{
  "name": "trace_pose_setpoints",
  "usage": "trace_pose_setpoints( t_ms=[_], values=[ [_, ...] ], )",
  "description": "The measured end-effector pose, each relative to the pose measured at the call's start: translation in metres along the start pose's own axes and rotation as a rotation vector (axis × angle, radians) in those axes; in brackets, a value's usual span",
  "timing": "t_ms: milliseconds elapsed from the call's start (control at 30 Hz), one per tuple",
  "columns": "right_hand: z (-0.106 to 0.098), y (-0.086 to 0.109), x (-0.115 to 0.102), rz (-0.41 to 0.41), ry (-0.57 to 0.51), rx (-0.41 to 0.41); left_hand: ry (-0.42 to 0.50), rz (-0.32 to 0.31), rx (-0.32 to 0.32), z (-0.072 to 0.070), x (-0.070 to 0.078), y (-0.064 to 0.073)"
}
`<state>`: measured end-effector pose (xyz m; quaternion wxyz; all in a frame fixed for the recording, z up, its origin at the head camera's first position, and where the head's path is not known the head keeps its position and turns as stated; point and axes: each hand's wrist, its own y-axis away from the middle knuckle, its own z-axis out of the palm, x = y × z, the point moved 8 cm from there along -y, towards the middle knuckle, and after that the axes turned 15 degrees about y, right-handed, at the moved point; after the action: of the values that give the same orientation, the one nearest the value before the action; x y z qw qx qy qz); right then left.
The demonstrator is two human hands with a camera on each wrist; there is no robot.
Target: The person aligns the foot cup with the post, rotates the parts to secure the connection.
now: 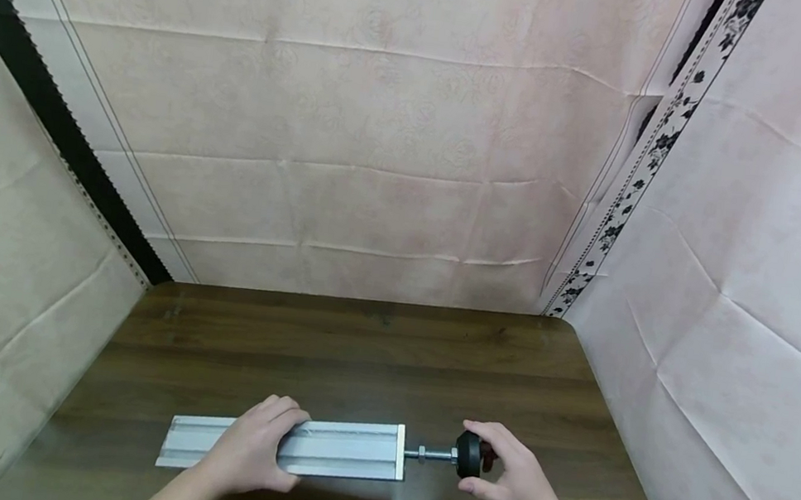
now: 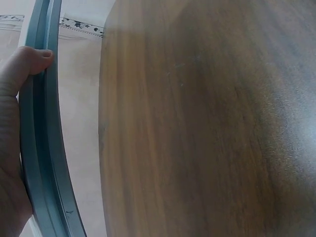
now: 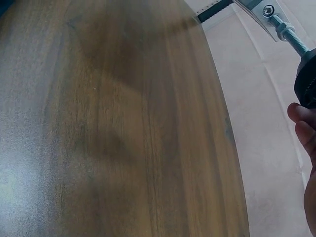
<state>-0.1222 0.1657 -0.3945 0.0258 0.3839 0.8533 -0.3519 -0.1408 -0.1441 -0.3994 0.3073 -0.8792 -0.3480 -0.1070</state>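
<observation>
A slotted aluminium profile (image 1: 346, 450) lies crosswise in front of me in the head view, with a pale end plate (image 1: 400, 453) on its right end. My left hand (image 1: 258, 448) grips the profile around its middle, thumb on the near side and fingers over the far side. From the end plate a threaded rod (image 1: 431, 455) with nuts sticks out to the right, ending in a round black foot (image 1: 469, 455). My right hand (image 1: 508, 473) pinches that foot between thumb and fingers. In the right wrist view a screw head (image 3: 268, 10) shows on the end plate.
Below the profile is a brown wood-grain table (image 1: 359, 345), its far edge meeting a pale cloth (image 1: 375, 213). More cloth hangs at the left (image 1: 7, 277) and the right (image 1: 751, 326). Shadows of the hands and profile fall on the tabletop.
</observation>
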Motion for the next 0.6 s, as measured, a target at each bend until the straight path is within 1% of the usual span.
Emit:
trace_pose_setpoints(
  t_ms=[267, 400, 600],
  values=[
    [0.003, -0.001, 0.004, 0.047, -0.016, -0.018, 0.003, 0.007, 0.005, 0.001, -0.002, 0.000],
    [0.006, -0.004, 0.005, 0.076, -0.022, -0.030, 0.006, -0.007, 0.000, 0.001, -0.006, -0.002],
    [0.015, -0.008, 0.012, 0.126, -0.018, -0.045, 0.010, -0.043, -0.017, 0.002, -0.017, -0.005]
  ],
)
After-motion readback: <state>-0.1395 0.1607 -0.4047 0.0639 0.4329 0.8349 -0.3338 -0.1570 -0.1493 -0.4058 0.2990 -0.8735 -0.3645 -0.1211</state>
